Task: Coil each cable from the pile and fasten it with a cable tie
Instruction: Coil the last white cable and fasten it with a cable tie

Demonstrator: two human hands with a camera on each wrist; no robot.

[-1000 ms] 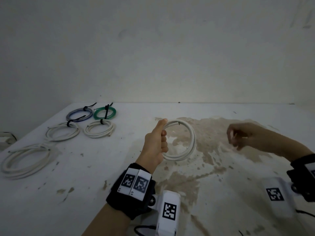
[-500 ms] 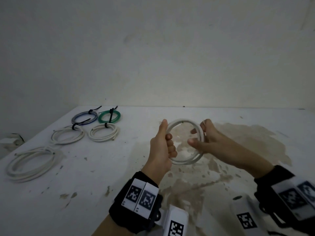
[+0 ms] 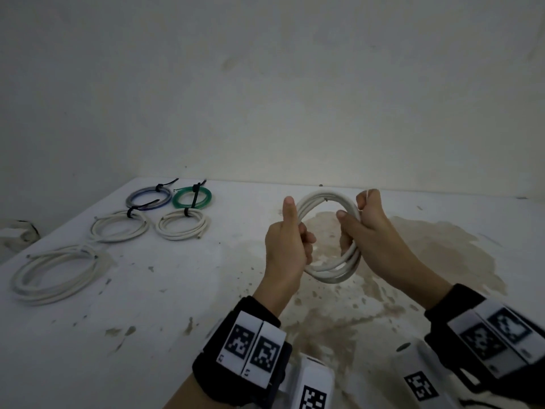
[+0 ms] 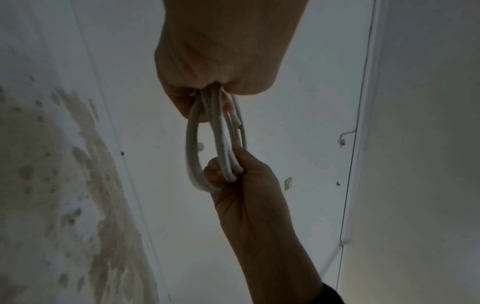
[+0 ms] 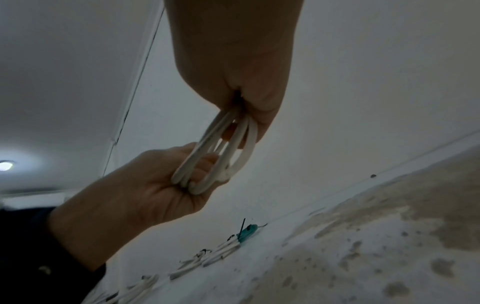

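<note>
A white cable coil [image 3: 327, 202] is held upright in the air above the stained table [image 3: 383, 290]. My left hand [image 3: 287, 240] grips its left side in a fist, thumb up along the loops. My right hand [image 3: 364, 225] grips the coil's right side, fingers curled round the strands. A thin pale strip sticks up from the right fist; I cannot tell what it is. In the left wrist view the coil [image 4: 221, 144] runs from my left hand [image 4: 215, 78] to the right hand [image 4: 241, 181]. The right wrist view shows the coil [image 5: 226, 152] between both fists.
At the back left lie tied coils: a blue-grey one [image 3: 149, 196], a green one [image 3: 192, 197] and two white ones [image 3: 119, 225] [image 3: 182, 224], with black ties. A larger white coil [image 3: 56, 273] lies nearer the left edge. A wall stands behind the table.
My right hand came in from the right and closed round the right side of the coil. The left hand kept its grip and raised the coil slightly.
</note>
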